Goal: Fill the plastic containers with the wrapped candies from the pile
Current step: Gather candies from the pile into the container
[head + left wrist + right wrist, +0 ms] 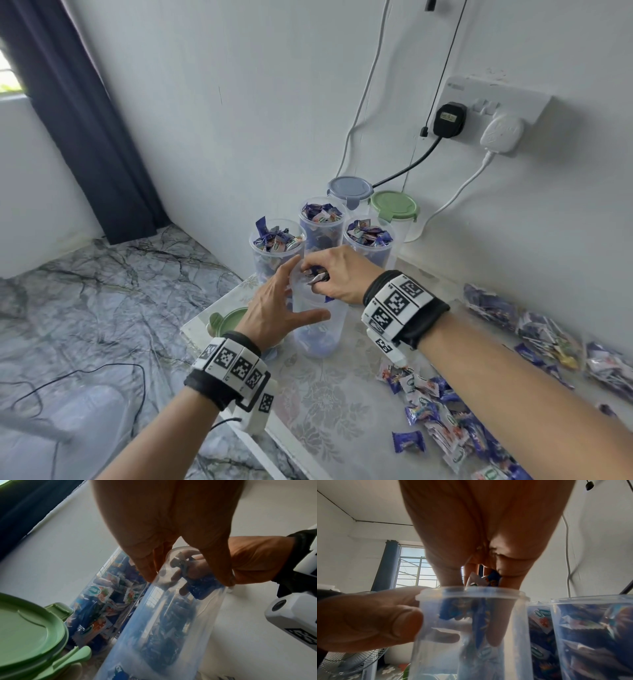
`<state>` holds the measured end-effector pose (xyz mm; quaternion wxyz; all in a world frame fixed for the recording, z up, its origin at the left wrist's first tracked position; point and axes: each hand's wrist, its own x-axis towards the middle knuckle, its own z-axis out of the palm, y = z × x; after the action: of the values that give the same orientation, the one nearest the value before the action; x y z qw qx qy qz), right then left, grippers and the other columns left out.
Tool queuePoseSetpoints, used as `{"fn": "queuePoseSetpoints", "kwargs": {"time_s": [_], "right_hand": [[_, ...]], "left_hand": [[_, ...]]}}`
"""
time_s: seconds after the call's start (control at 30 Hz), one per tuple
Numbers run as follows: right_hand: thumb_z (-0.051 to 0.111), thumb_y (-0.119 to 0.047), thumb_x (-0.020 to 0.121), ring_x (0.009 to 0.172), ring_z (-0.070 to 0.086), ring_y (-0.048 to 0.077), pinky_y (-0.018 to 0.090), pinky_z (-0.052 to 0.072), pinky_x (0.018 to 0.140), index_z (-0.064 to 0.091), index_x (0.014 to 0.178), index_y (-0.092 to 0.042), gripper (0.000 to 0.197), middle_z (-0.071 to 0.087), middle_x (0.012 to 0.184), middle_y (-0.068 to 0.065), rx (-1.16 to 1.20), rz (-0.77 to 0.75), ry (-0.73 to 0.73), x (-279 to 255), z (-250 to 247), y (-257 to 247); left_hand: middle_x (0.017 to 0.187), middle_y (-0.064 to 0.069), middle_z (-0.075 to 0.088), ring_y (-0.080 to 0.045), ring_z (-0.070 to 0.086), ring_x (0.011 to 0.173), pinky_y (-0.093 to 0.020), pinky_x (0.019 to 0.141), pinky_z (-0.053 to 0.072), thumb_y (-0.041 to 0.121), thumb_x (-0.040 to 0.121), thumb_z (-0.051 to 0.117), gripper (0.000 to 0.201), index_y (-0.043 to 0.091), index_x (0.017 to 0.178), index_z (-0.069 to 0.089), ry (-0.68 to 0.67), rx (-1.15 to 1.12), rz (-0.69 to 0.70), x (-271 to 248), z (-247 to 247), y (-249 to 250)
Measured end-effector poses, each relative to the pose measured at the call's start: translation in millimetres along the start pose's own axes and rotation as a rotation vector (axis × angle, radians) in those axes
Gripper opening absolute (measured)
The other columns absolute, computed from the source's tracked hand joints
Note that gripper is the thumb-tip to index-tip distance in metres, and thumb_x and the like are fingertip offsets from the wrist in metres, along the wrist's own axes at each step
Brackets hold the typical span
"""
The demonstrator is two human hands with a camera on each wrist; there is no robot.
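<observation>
Three clear plastic containers (322,219) by the wall look full; the fourth clear tall container (320,329) is partly filled. The left hand (274,308) steadies it while the right hand (337,274) lowers gripped wrapped candies (317,275) in; a pile of blue-and-white candies (442,421) remains on the counter (329,394)

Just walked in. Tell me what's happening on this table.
A person is packing wrapped candies into clear plastic containers. The left hand steadies the nearest container, which is only partly filled, while the right hand holds a bunch of candies at its mouth. Three containers behind it are already filled to the top, without lids. A pile of candies still lies on the table to the right.
</observation>
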<state>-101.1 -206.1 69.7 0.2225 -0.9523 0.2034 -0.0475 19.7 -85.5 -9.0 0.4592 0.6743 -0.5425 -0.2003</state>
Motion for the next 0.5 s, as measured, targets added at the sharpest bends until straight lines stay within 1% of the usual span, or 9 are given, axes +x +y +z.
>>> {"fn": "queuePoseSetpoints", "kwargs": {"time_s": [0.03,0.13,0.17,0.23,0.3,0.37,0.43,0.47,0.5], "right_hand": [[0.065,-0.010,0.082,0.092,0.068,0.018,0.033,0.056,0.082,0.066,0.116,-0.017,0.035,0.071,0.108,0.007,-0.002,0.005,0.002,0.3,0.0,0.8],[0.068,-0.015,0.081,0.097,0.066,0.017,0.032,0.053,0.087,0.066,0.120,-0.019,0.039,0.071,0.111,0.006,-0.005,0.014,0.011,1.0,0.0,1.5],[0.069,-0.016,0.081,0.099,0.066,0.016,0.033,0.053,0.089,0.066,0.121,-0.019,0.040,0.070,0.113,0.006,0.000,0.014,0.009,0.8,0.2,1.4],[0.070,-0.017,0.081,0.102,0.066,0.015,0.033,0.054,0.090,0.066,0.122,-0.020,0.042,0.070,0.117,0.005,0.013,0.006,0.004,0.9,1.0,1.4],[0.070,-0.019,0.080,0.103,0.065,0.015,0.032,0.054,0.089,0.065,0.123,-0.021,0.043,0.069,0.120,0.004,0.007,-0.009,0.001,0.2,0.9,1.3],[0.070,-0.021,0.081,0.107,0.063,0.016,0.030,0.051,0.091,0.065,0.123,-0.022,0.041,0.068,0.122,0.004,-0.011,-0.027,0.009,-0.3,-0.1,2.1],[0.068,-0.020,0.085,0.108,0.063,0.016,0.021,0.045,0.088,0.066,0.122,-0.020,0.037,0.068,0.121,0.003,-0.014,-0.045,0.035,-1.2,-2.1,3.5],[0.067,-0.019,0.086,0.106,0.064,0.015,0.019,0.045,0.086,0.067,0.120,-0.019,0.034,0.069,0.119,0.003,-0.003,-0.054,0.053,-2.0,-3.4,4.1],[0.066,-0.018,0.087,0.102,0.065,0.014,0.020,0.047,0.086,0.068,0.118,-0.018,0.031,0.070,0.116,0.003,0.013,-0.065,0.075,-3.2,-4.9,4.6]], "left_hand": [[0.139,0.007,0.053,-0.006,0.055,0.121,-0.020,0.100,0.046,0.068,0.059,0.081,0.112,0.026,0.150,0.031,0.000,0.001,0.000,0.0,-0.1,0.9],[0.137,0.011,0.052,-0.001,0.053,0.120,-0.004,0.092,0.039,0.058,0.061,0.082,0.106,0.026,0.149,0.032,-0.003,-0.001,-0.004,0.5,-1.3,3.5],[0.135,0.013,0.051,0.000,0.052,0.118,-0.001,0.090,0.038,0.057,0.061,0.082,0.105,0.026,0.148,0.032,-0.005,-0.003,-0.004,0.3,-1.5,4.4],[0.134,0.014,0.051,0.000,0.052,0.118,-0.004,0.091,0.040,0.056,0.061,0.082,0.105,0.026,0.149,0.032,-0.008,0.003,-0.004,-0.2,-2.1,5.5],[0.136,0.012,0.052,-0.004,0.054,0.120,-0.014,0.096,0.044,0.057,0.061,0.082,0.106,0.026,0.149,0.032,-0.008,0.012,-0.002,-0.6,-2.0,4.9],[0.137,0.010,0.051,-0.006,0.053,0.122,-0.020,0.098,0.045,0.058,0.061,0.081,0.106,0.026,0.150,0.031,-0.011,0.030,-0.001,-0.6,-2.1,4.2],[0.140,0.008,0.050,-0.006,0.052,0.123,-0.020,0.099,0.045,0.059,0.062,0.081,0.106,0.026,0.150,0.031,-0.016,0.048,-0.001,-0.6,-2.1,4.3],[0.142,0.008,0.049,-0.006,0.052,0.123,-0.015,0.097,0.044,0.058,0.063,0.081,0.107,0.026,0.150,0.030,-0.018,0.053,-0.001,-0.6,-2.1,4.2],[0.143,0.009,0.048,-0.004,0.051,0.122,-0.009,0.095,0.041,0.058,0.063,0.081,0.107,0.026,0.151,0.030,-0.017,0.059,0.001,-1.0,-2.0,4.3]]}}
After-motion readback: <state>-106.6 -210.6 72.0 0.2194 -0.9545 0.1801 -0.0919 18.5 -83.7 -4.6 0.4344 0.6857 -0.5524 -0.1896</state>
